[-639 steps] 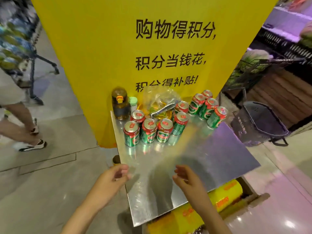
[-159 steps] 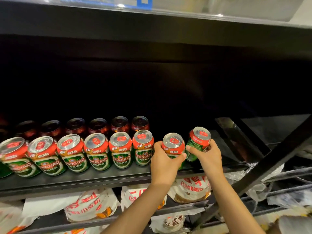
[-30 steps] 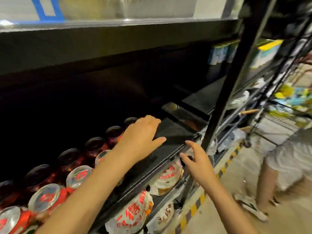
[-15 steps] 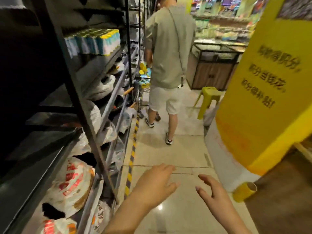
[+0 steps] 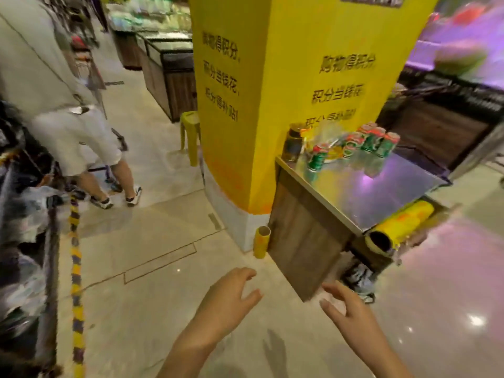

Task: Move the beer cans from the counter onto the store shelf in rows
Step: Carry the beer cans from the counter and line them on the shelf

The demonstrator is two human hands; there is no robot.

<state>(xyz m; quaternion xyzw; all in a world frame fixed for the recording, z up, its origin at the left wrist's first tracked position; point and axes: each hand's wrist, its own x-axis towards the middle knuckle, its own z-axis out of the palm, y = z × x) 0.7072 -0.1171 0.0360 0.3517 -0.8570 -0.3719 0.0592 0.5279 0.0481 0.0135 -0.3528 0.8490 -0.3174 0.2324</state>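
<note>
**Back toward the counter, both hands empty**

Turned away from the shelf since half a second ago: yellow pillar (image 5: pixel 300 105) now dead ahead rather than off to the right, counter (image 5: pixel 381 192) swung into view at its foot. Both hands carried low over the floor, well short of the counter. Left hand (image 5: pixel 229 301) open, fingers loosely spread, holding nothing. Right hand (image 5: pixel 351 315) likewise open and empty, fingers half curled.

Beer cans (image 5: pixel 365 144) bunched at the far edge of the counter against the pillar, beside a dark bottle (image 5: pixel 291 144) and a clear plastic bag (image 5: pixel 324 135); exact count lost to blur. One can (image 5: pixel 316 156) a little apart, nearer the left corner.

Step in hand, by the look of it: the return trip for another load. Next move likely calls for closing the gap, reaching across the bare steel top, and wrapping one can per hand without toppling neighbours. Passer-by (image 5: pixel 62 105) on the left, clear of the path.
</note>
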